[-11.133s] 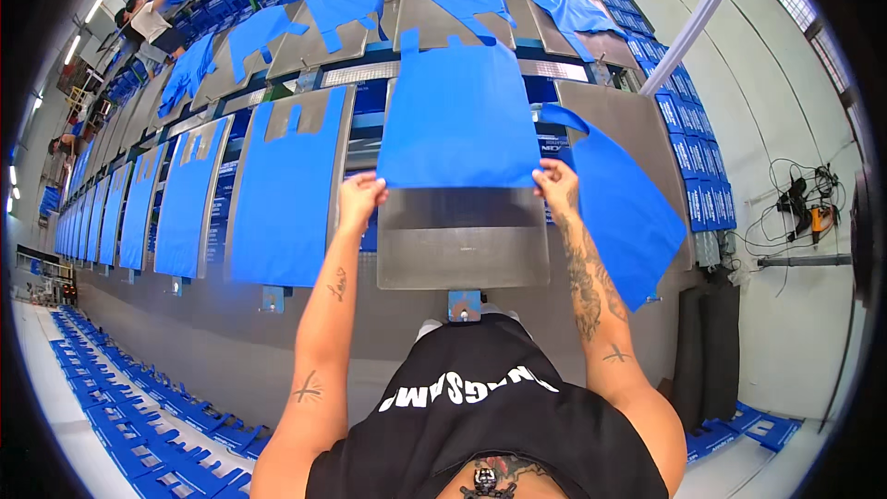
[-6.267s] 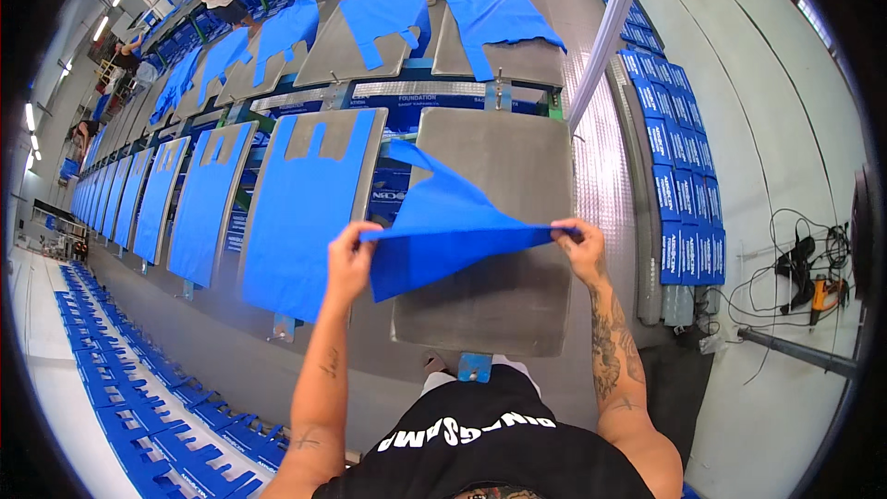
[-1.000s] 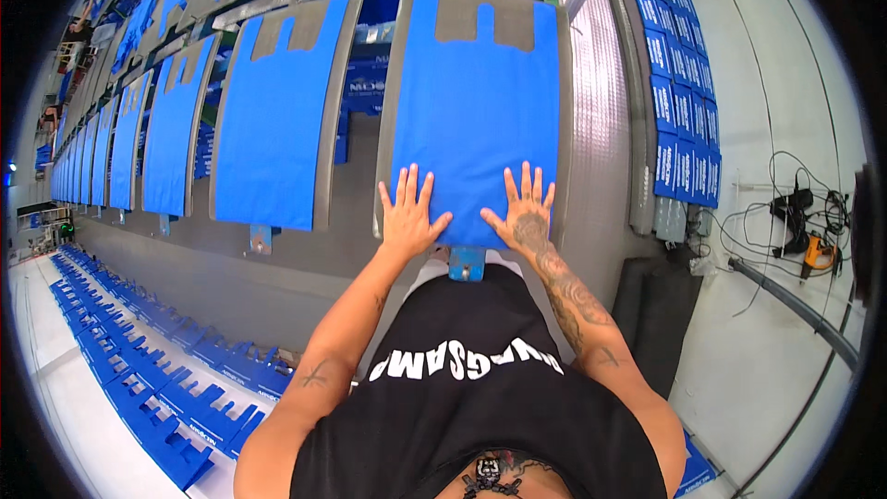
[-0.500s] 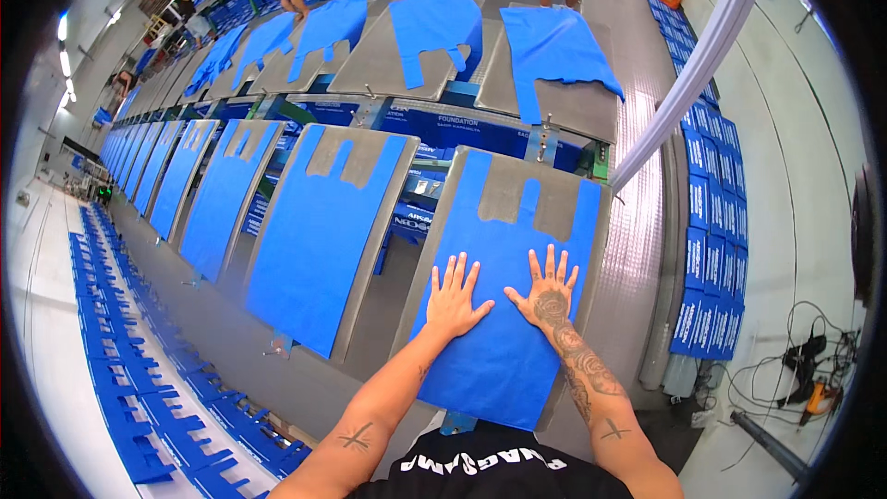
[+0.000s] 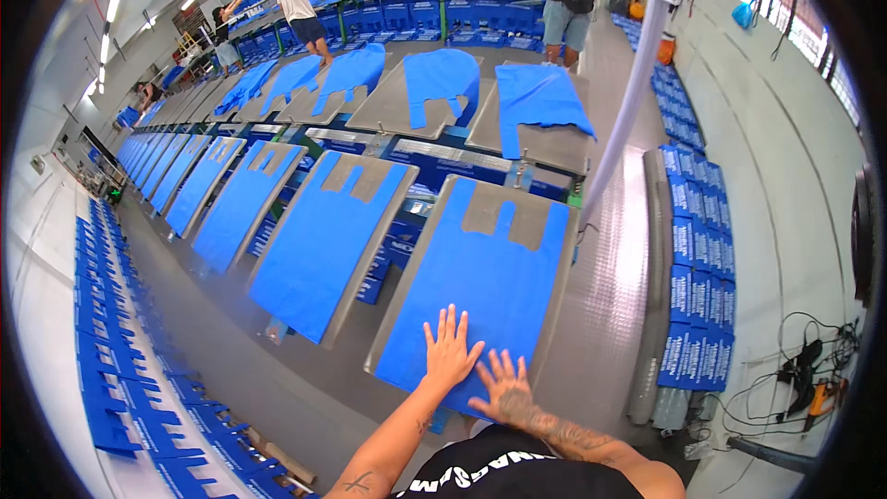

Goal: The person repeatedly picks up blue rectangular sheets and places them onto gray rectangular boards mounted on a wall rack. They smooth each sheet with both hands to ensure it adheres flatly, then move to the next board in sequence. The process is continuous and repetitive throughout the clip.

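Note:
A flat blue fabric piece with handle-like strips, shaped like a vest bag (image 5: 480, 277), lies spread on a grey board (image 5: 528, 233) in front of me. My left hand (image 5: 450, 353) rests palm down on its near part, fingers stretched and holding nothing. Close beside it, my right hand (image 5: 505, 392) lies over the near edge of the fabric with its fingers spread, slightly blurred. The strips point away from me, and grey board shows through the cut-outs between them.
To the left runs a row of similar boards with blue fabric pieces (image 5: 323, 240). Across the rack, other pieces (image 5: 545, 102) lie folded back. Blue printed stacks (image 5: 698, 268) line the right-hand floor. A pale post (image 5: 621, 102) slants beyond my board. People (image 5: 297, 5) stand farther off.
Both hands have slid toward me, from the middle of the fabric to its near end. My right hand has come closer to the left. The view has tilted up, showing more of the room.

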The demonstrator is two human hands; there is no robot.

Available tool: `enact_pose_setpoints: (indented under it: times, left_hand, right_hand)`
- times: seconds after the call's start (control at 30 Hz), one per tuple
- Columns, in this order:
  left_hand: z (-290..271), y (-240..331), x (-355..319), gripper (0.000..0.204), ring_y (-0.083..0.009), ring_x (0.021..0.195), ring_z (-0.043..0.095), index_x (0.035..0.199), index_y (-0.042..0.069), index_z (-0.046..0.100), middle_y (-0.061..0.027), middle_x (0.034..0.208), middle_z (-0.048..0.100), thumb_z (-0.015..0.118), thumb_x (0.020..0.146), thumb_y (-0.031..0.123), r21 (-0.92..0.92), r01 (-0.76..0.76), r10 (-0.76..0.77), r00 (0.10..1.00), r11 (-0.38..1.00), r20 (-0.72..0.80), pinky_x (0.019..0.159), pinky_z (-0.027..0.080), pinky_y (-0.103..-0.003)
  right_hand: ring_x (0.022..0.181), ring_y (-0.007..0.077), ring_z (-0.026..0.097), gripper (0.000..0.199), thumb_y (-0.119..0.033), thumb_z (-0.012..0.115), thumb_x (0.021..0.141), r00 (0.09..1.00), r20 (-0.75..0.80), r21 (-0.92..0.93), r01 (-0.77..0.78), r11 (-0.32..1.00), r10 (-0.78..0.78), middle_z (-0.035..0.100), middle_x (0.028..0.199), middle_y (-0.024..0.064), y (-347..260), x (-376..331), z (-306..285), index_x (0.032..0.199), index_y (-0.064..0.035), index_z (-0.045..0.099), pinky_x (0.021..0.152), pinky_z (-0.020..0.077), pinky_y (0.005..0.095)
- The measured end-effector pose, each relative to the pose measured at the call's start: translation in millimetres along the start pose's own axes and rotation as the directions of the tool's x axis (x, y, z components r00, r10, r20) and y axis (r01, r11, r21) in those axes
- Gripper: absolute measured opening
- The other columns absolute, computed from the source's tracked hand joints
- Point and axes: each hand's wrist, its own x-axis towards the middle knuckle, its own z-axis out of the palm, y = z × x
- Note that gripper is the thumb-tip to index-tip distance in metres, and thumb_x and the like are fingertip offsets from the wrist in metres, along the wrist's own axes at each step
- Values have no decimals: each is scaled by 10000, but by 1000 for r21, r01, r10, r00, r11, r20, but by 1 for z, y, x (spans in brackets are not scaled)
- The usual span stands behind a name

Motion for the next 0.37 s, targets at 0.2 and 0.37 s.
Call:
enact_pose_setpoints:
  times: [0.2,0.37]
  left_hand:
    - [34,63,-42,857,-360,1515,193,1530,77,371,-198,1621,247,554,899,627,-27,50,-51,999,998,-10,1165,93,-682]
    - [37,67,-47,898,-348,1524,165,1554,97,334,-174,1643,210,528,890,670,25,34,-34,999,999,1,1181,56,-657]
  right_hand:
    - [1512,420,131,836,-665,516,918,998,22,-21,-54,998,55,199,1625,215,23,-127,-5,1558,-158,338,1179,85,648]
    - [1529,410,49,929,-716,519,886,936,-131,-2,-329,944,326,101,1657,197,106,-164,-26,1590,-171,256,1186,25,634]
